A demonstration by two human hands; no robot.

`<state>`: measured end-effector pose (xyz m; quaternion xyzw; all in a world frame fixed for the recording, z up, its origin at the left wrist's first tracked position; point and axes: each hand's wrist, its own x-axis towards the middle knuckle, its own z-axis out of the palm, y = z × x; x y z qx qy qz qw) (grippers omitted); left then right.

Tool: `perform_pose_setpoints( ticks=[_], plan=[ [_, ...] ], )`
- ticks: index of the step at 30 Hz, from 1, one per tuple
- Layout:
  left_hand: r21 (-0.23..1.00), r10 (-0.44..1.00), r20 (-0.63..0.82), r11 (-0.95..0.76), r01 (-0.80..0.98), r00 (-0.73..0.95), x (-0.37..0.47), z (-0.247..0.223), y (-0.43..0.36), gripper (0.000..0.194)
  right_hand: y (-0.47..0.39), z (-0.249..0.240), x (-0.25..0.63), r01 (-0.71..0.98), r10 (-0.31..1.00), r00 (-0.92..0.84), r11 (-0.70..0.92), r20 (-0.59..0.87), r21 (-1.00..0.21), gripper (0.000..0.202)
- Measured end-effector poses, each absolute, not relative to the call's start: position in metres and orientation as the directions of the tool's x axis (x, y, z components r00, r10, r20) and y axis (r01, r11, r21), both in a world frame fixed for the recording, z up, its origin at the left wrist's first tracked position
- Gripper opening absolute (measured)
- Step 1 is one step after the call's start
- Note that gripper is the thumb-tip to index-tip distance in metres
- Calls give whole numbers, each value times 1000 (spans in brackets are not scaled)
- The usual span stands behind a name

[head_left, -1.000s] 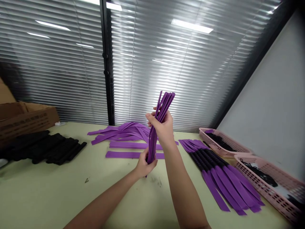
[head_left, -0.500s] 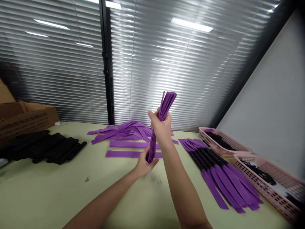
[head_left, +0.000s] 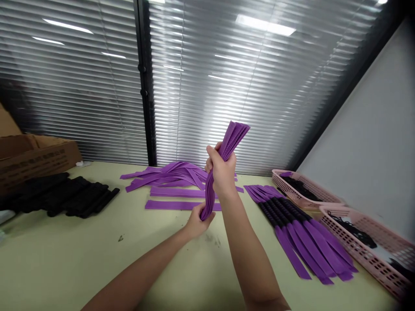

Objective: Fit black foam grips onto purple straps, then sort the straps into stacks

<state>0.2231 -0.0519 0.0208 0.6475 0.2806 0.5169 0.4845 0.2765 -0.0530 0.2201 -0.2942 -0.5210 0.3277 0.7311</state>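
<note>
A thick stack of purple fabric strips [head_left: 210,190] is held up over the table, curving between my two hands. My right hand [head_left: 223,170] is closed around its upper part, and the top ends fan out above the fist. Lower down, my left hand [head_left: 197,221] grips the bottom end between thumb and fingers. Behind the hands, loose purple strips [head_left: 177,175] lie in a tangled pile on the table. Two flat strips [head_left: 175,204] stretch out in front of that pile, partly hidden by my hands and the stack.
Purple strips with black wrapped middles [head_left: 301,233] lie in a row at right. Beside them stand two pink baskets [head_left: 363,246] with black items. At left are black folded pieces [head_left: 74,196] and a cardboard box [head_left: 42,153]. Window blinds [head_left: 207,86] rise behind the table [head_left: 81,259].
The top of the stack has tilted further right, and its ends now fan wider. My right hand has shifted slightly right and up; my left hand still holds the lower end.
</note>
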Motion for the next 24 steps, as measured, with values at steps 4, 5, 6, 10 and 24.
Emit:
perform_pose_setpoints(
  ticks=[4, 5, 6, 10, 24],
  plan=[
    [921, 944, 258, -177, -347, 204, 227, 34, -56, 48, -62, 234, 277, -9, 731, 32, 682, 682, -731, 48],
    [893, 952, 243, -144, -427, 188, 227, 41, -57, 49, -66, 237, 279, 35, 716, -64, 698, 695, -715, 59],
    [852, 955, 241, -124, -509, 170, 225, 50, -57, 50, -70, 237, 282, 74, 701, -149, 711, 698, -699, 69],
    [703, 937, 331, -164, -692, 114, 208, 94, -62, 53, -85, 211, 304, 184, 717, -331, 687, 613, -703, 70],
    [585, 928, 348, -101, -805, 136, 174, 151, -175, 37, -139, 99, 314, 100, 346, -351, 938, 870, -332, 16]
  ],
)
